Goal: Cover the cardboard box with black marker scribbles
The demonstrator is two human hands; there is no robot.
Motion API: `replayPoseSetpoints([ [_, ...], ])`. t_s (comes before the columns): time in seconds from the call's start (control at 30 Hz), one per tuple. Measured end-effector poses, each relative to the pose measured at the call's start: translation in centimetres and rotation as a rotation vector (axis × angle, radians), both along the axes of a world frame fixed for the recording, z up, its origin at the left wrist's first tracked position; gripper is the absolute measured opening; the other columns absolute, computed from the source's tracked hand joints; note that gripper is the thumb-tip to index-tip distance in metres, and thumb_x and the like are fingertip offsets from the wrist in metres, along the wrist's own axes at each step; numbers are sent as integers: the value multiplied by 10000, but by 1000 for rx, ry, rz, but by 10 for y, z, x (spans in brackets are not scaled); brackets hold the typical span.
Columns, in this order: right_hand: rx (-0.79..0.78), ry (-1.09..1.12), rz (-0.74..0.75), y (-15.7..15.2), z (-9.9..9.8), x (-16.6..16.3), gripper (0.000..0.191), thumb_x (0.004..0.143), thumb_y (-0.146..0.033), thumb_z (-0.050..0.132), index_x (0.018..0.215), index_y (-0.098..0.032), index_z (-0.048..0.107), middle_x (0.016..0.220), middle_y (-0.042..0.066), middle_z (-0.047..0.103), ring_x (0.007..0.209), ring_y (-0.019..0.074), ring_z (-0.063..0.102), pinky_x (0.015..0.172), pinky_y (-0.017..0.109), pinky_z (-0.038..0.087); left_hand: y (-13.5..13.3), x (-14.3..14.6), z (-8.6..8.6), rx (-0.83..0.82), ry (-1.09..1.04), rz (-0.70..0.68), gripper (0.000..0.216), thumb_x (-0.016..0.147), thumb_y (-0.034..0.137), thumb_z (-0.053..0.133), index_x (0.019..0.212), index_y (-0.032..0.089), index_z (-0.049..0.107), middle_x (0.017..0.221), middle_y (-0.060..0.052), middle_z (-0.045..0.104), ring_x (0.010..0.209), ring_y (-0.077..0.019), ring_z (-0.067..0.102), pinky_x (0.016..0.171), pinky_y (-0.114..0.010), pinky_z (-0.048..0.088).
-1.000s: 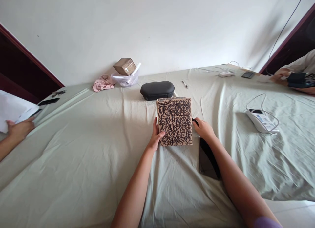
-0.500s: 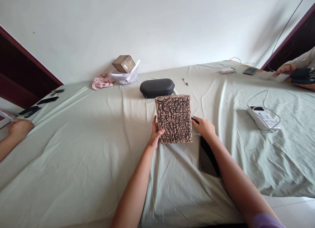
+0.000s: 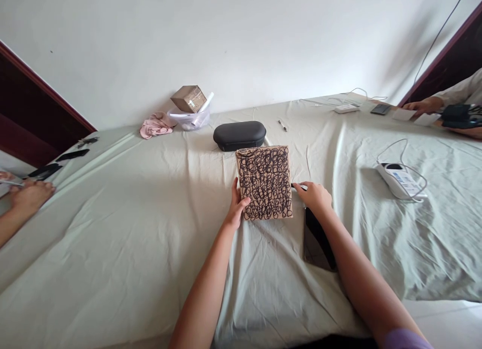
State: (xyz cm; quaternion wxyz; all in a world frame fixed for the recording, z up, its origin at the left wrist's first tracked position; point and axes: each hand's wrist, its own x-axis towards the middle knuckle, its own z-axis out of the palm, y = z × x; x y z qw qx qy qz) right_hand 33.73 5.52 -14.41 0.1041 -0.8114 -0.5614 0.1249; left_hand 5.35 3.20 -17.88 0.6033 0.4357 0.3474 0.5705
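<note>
A brown cardboard box (image 3: 265,181), its top covered in black scribbled loops, lies on the pale green sheet in the middle of the table. My left hand (image 3: 236,208) grips its left edge, thumb on top. At the box's right edge, my right hand (image 3: 314,196) has its fingers closed round a black pen whose tip shows by the box side. A dark phone (image 3: 316,236) lies face up under my right wrist.
A black oval case (image 3: 240,135) sits just behind the box, with a pen (image 3: 282,125) to its right. Farther back are a pink cloth (image 3: 155,125) and a small box in a plastic tub (image 3: 189,109). A white device with cable (image 3: 399,179) lies right. Other people's hands show at both edges.
The box and my hands have barely shifted. The person on the left has lowered the white paper out of view; the person's hand on the right has moved on the table.
</note>
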Motion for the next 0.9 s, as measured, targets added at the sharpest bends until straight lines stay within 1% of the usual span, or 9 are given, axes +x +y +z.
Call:
replayPoseSetpoints([
  [0.2,-31,-22,34,-6,4,7,707,1015,-656,508,1506,-175,672,1344,230,761,1267,443,714,977,517,573,-1,0,2,2,-10,7,1214,728,581,878,1723,333,229,1547,-112,590,1534,-365,487,1290,-530,374],
  [0.37,-18,28,56,-9,9,27,692,993,-483,552,1579,-115,582,1374,242,748,1299,419,689,1004,498,557,1,0,1,13,-8,14,1196,737,577,873,1720,340,233,1558,-110,579,1552,-372,468,1292,-539,370],
  [0.47,17,136,55,-10,12,37,673,969,-384,550,1579,-103,572,1137,188,825,1178,359,737,982,440,553,4,1,-1,6,-14,29,1241,705,591,887,1723,330,227,1576,-121,566,1548,-388,472,1288,-548,374],
  [0.53,41,185,52,-10,14,40,665,955,-349,550,1569,-94,580,961,143,833,1103,334,751,972,411,544,5,1,-2,2,-15,26,1270,693,593,894,1728,318,212,1589,-129,555,1545,-392,473,1287,-550,376],
  [0.6,51,204,55,-11,15,40,656,947,-331,555,1555,-91,595,872,121,821,1091,331,748,965,399,535,5,1,-1,3,-12,19,1266,700,590,891,1730,313,208,1603,-129,541,1541,-388,476,1285,-545,383],
  [0.7,59,231,70,-10,14,37,649,938,-319,567,1543,-88,611,824,111,813,1081,337,736,936,399,537,4,0,1,8,-3,17,1221,706,598,882,1716,327,251,1593,-116,550,1524,-377,494,1270,-537,402],
  [0.77,92,251,93,-10,13,35,686,937,-308,573,1585,-82,570,808,105,808,1022,327,732,914,405,546,4,0,1,15,7,18,1197,699,610,879,1701,336,283,1571,-106,567,1506,-371,509,1259,-530,414],
  [0.83,161,310,124,-11,12,32,729,956,-308,558,1659,-129,486,796,75,798,875,283,724,873,402,563,5,-1,-1,29,15,20,1174,705,617,873,1690,346,295,1553,-100,577,1488,-365,524,1250,-526,423],
  [0.9,255,438,155,-12,11,28,688,990,-341,523,1666,-223,483,833,39,788,656,209,671,781,383,579,8,-1,-5,48,19,29,1158,709,628,871,1680,351,302,1542,-100,581,1473,-363,534,1243,-527,427],
])
